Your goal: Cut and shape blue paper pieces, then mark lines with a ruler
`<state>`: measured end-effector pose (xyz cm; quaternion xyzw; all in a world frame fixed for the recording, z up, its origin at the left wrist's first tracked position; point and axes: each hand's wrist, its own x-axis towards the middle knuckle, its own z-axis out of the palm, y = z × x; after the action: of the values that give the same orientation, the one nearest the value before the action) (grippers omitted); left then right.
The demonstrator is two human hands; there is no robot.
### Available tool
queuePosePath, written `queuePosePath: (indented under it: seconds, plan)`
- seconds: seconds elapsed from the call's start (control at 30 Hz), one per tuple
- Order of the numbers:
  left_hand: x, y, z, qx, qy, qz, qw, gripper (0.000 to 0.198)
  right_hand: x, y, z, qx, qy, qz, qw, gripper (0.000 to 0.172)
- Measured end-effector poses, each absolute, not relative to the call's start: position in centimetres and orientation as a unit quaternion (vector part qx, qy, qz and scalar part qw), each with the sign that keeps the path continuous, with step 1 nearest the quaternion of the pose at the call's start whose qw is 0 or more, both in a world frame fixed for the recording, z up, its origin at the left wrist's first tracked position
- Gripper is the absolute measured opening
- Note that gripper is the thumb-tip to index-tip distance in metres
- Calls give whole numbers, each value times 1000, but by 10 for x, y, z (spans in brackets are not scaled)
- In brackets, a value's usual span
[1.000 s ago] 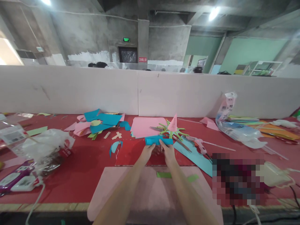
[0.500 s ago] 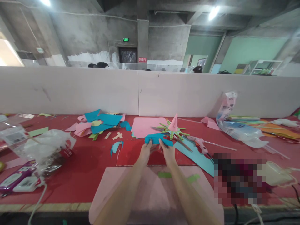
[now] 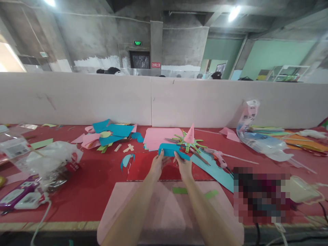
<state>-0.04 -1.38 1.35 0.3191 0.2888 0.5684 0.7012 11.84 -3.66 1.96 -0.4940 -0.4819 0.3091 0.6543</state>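
A strip of blue paper [image 3: 169, 150] is held up over the red board [image 3: 146, 167], its left end curled. My left hand [image 3: 158, 164] pinches it near the left end, thumb in front. Toward its right end my right hand [image 3: 182, 163] grips the same strip, the other fingers partly hidden behind it. Just beyond the strip stands a pink paper cone [image 3: 189, 134] on a spread of green strips [image 3: 196, 145]. A stack of pink paper [image 3: 160, 135] lies behind my left hand.
To the right are a pink glue gun [image 3: 219, 158], a light blue sheet [image 3: 215, 172] and a plastic bag [image 3: 266, 145]. Blue and pink scraps [image 3: 115, 131] lie at the back left. A white partition [image 3: 102, 99] closes off the table's far side.
The blue strip has tilted slightly, and its left end now looks more curled. My left hand has shifted a little upward and left; both hands keep their hold.
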Motion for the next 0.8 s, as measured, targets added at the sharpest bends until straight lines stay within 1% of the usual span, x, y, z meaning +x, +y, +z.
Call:
queuePosePath:
  seconds: [0.2,0.3,0.6,0.7,0.8]
  plan:
    - [-1,-10,10,293,279,580,707,44,110,-44,24,-489,-505,318,636,35]
    - [-1,-8,9,285,277,583,709,41,109,-45,24,-481,-512,314,639,34]
    - [1,-9,14,291,262,566,725,50,114,-37,19,-502,-512,290,634,43]
    - [1,-9,13,306,272,580,704,52,116,-32,13,-506,-503,303,632,44]
    - [0,-9,11,334,309,599,659,53,118,-29,11,-497,-481,328,644,44]
